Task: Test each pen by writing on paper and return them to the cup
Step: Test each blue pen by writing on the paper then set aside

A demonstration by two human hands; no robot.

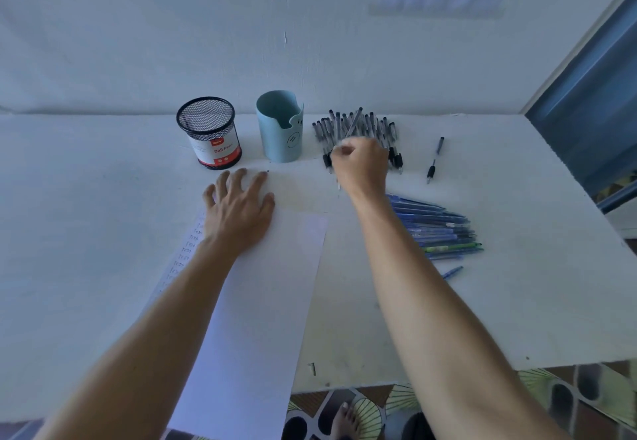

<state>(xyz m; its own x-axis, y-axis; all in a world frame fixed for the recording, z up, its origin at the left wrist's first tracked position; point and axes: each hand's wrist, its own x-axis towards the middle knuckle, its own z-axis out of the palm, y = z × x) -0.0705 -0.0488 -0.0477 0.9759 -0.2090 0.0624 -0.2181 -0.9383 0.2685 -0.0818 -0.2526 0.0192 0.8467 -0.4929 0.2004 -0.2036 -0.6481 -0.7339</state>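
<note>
A long white paper sheet [269,288] lies on the white table, with small written marks along its left edge. My left hand [241,205] rests flat on the sheet's far end, fingers spread. My right hand [362,167] grips a black pen [355,124] that sticks up and away over a pile of black pens [379,129]. A black mesh cup [209,132] and a pale blue cup [281,127] stand side by side at the back, both looking empty. A pile of blue pens [437,229] lies right of my right forearm.
A single black pen [435,160] lies apart to the right of the black pile. One blue pen [452,272] lies alone below the blue pile. The wall rises just behind the cups. The table's near edge [379,382] shows patterned floor and a foot below.
</note>
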